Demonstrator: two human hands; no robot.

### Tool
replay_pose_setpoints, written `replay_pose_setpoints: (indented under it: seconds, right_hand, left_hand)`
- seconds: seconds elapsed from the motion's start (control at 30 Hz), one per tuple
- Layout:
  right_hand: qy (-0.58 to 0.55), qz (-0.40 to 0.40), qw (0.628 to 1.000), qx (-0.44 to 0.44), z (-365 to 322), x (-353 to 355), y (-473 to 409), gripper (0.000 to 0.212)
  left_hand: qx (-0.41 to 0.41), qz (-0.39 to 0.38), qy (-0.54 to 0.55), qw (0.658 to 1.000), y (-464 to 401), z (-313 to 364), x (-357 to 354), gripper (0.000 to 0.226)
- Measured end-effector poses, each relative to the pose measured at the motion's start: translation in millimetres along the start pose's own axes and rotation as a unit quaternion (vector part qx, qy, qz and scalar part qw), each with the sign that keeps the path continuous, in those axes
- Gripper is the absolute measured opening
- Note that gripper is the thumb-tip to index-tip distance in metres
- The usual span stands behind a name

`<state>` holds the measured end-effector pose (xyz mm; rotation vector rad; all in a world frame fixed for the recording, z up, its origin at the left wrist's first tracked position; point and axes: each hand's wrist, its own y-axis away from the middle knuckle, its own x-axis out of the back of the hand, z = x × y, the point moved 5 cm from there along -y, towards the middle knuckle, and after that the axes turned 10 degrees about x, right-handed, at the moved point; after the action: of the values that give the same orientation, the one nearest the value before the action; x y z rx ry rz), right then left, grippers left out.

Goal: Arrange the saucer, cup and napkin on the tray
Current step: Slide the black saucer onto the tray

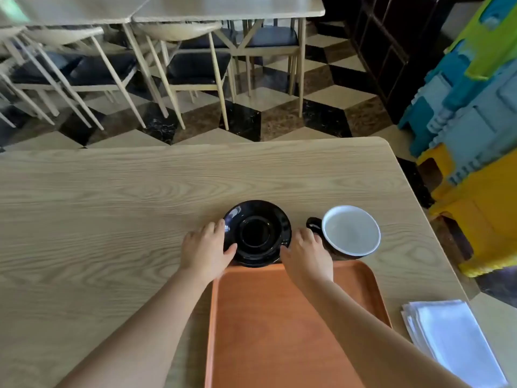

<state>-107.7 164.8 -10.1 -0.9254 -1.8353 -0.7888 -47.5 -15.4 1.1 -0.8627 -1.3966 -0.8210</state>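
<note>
On the pale wooden table [112,197], just past the far edge of the orange tray [279,317], sits the black saucer [257,233], and both of the person's hands are on it. Their left hand [205,252] cups the saucer's left rim, thumb on the near edge and fingers curled round the side; their right hand [306,254] grips the right rim the same way, so the saucer is held between the two. Its near edge seems to overlap the tray's rim, though I cannot tell whether it is lifted or resting. Just right of the saucer stands the cup [349,231], black outside and white inside, its handle pointing toward the right hand. Folded white napkins [447,337] lie on the table to the right of the tray.
</note>
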Motion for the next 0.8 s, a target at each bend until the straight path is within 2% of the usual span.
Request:
replay_pose_setpoints:
  seconds: [0.1, 0.17, 0.3, 0.4, 0.5, 0.63, 0.8]
  right_hand:
    - [-0.005, 0.014, 1.000, -0.011, -1, 0, -3, 0.029]
    - [-0.026, 0.012, 0.999, -0.030, 1, -2, -5, 0.028]
    - [-0.123, 0.016, 0.990, -0.060, 4, -9, -13, 0.023]
    - [-0.207, 0.039, 0.974, -0.088, 9, -9, -20, 0.020]
    - [-0.258, 0.082, 0.959, -0.076, 9, 4, -10, 0.022]
    - [-0.299, 0.097, 0.948, -0.048, 5, 14, 24, 0.025]
    - [-0.382, 0.084, 0.917, -0.075, 7, 4, 70, 0.031]
  left_hand:
    - [0.030, -0.034, 0.029, 0.999, -4, 1, -8, 0.060]
    - [0.078, -0.063, 0.132, 0.986, -6, 2, -11, 0.057]
    - [0.146, -0.083, 0.358, 0.919, -7, -2, -18, 0.039]
    - [0.194, -0.091, 0.416, 0.884, -2, -13, -15, 0.040]
    - [0.224, -0.122, 0.503, 0.826, 16, -23, -7, 0.042]
    - [0.220, -0.145, 0.544, 0.797, 54, -33, 7, 0.042]
    - [0.253, -0.190, 0.542, 0.778, 96, -44, -4, 0.040]
